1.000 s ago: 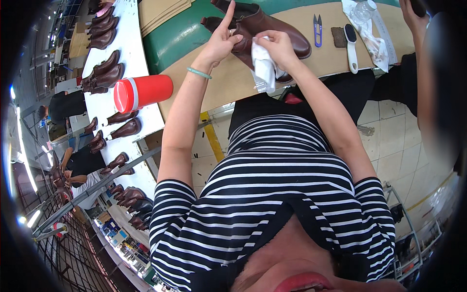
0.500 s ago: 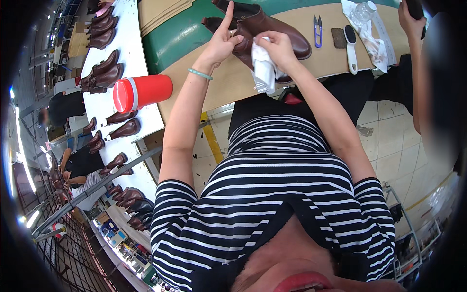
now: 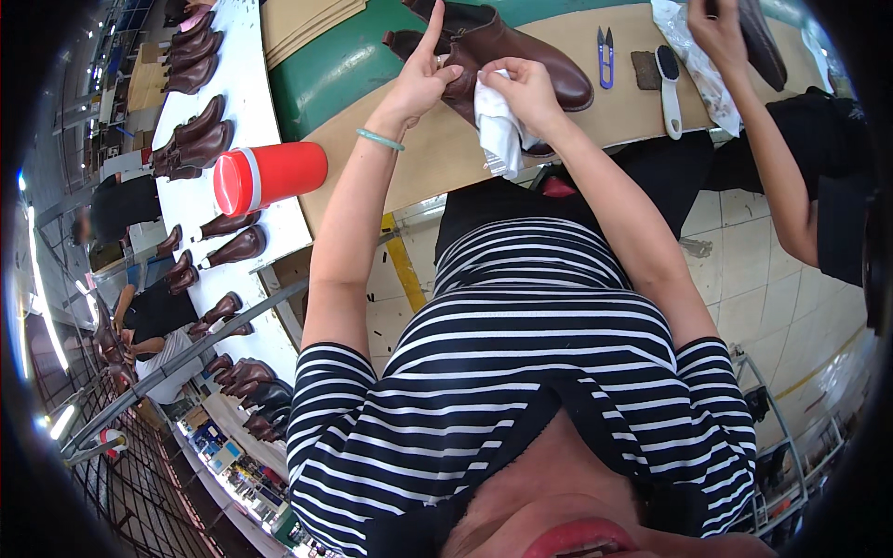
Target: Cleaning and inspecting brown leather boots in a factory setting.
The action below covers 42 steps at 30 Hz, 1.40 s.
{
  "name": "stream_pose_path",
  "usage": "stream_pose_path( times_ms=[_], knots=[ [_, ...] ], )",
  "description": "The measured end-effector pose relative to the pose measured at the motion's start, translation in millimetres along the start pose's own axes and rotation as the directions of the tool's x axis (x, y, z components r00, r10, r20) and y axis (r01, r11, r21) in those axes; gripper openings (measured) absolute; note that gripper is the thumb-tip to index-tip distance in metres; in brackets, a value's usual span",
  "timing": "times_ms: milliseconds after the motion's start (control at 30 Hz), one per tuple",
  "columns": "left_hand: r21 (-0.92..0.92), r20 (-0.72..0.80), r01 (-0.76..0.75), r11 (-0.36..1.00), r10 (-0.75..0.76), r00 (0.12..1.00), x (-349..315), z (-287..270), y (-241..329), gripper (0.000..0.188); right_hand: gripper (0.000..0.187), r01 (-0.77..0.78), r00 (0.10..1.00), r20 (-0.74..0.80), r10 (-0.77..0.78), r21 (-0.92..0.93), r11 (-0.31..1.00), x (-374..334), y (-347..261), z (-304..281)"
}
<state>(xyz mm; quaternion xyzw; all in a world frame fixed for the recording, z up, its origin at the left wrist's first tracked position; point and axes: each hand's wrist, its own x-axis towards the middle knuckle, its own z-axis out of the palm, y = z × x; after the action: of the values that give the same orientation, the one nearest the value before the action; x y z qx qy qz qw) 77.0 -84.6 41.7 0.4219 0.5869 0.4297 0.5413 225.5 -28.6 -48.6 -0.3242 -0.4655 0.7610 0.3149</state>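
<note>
Brown boot point(image 3: 461, 100) lies between left hand point(image 3: 417, 93) and right hand point(image 3: 530, 95). Left hand grips it, index finger extended, apparently for steadiness; right hand pinches white cloth point(image 3: 499, 135) over it, likely shielding leather from fingertips. Second boot point(image 3: 521, 54) just beyond.

From the right hand point(image 3: 528, 91), bare tabletop point(image 3: 621, 113) opens at 3 to 4 o'clock, a pass between the brown boots point(image 3: 539, 56) and the brush point(image 3: 670, 93). Snips point(image 3: 606, 60) bound that gap at 2 o'clock; past the brush, a co-worker's arm point(image 3: 777, 158) blocks 3. The boots obstruct 12, the left hand point(image 3: 423, 84) 9. Toward 8, a bare strip separates the left forearm point(image 3: 358, 205) and hanging cloth point(image 3: 499, 130); beyond the forearm stands a red jug point(image 3: 288, 174)
</note>
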Motion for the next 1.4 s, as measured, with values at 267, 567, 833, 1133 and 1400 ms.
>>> stream_pose_path(
  times_ms=[267, 567, 833, 1133, 1400],
  knots=[
    [0.025, 0.016, -0.095, 0.995, 0.094, 0.995, 3, -7, -10, 0.090, 0.014, 0.047, 0.999, 0.015, -0.047, 0.045, 0.998, 1, 3, 2],
    [0.057, -0.004, -0.085, 0.995, 0.086, 0.996, 6, -3, -6, 0.090, 0.014, 0.059, 0.998, 0.023, -0.060, 0.054, 0.997, 4, 2, -1],
    [-0.007, -0.022, -0.105, 0.994, 0.105, 0.994, 7, 4, 0, 0.091, 0.011, 0.085, 0.995, -0.047, -0.083, 0.027, 0.996, 6, 13, -5],
    [0.021, -0.056, -0.044, 0.999, 0.045, 0.997, 15, 6, 6, 0.090, 0.014, 0.093, 0.994, -0.047, -0.094, -0.024, 0.995, 7, 19, 1],
    [0.015, -0.074, 0.026, 1.000, -0.024, 0.997, 6, 5, 4, 0.089, 0.013, 0.068, 0.997, -0.046, -0.067, 0.014, 0.998, 4, 9, 2]
  ],
)
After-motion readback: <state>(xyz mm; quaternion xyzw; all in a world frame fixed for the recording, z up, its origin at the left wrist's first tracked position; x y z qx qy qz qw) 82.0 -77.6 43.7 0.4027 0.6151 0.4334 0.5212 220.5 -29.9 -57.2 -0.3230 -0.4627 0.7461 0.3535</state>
